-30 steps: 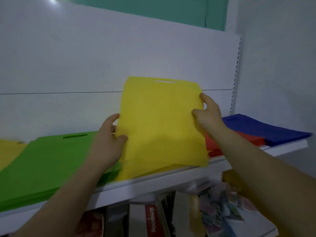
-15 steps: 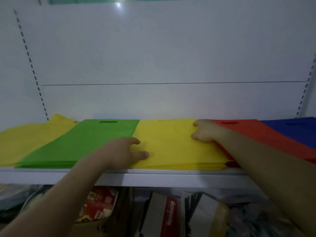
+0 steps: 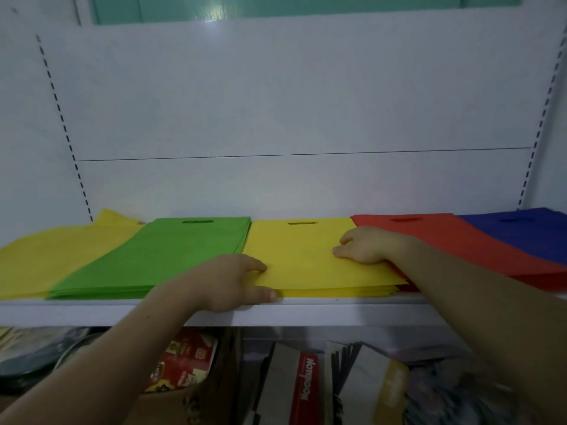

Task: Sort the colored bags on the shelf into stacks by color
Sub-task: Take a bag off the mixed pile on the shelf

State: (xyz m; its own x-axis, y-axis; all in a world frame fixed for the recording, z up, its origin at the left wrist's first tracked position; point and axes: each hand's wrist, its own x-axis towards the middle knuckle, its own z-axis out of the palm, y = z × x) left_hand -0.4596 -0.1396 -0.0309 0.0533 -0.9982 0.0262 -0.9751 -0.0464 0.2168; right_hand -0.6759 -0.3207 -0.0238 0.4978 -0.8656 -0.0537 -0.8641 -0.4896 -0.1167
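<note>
Lowered since a second ago, the yellow bag now lies flat atop the yellow stack on the shelf.
Left hand pinches the stack's front-left corner, thumb at its edge; right hand rests bent fingertips on its right side. Green stack adjoins left, red stack and blue stack right; boxes crowd below.

On the white shelf lay a loose yellow pile, a green stack, a yellow stack, a red stack and a blue stack, side by side. The left hand pinched the yellow stack's front left corner, thumb at its front edge. The right hand rested bent fingers on its right edge, thumb hidden.
</note>
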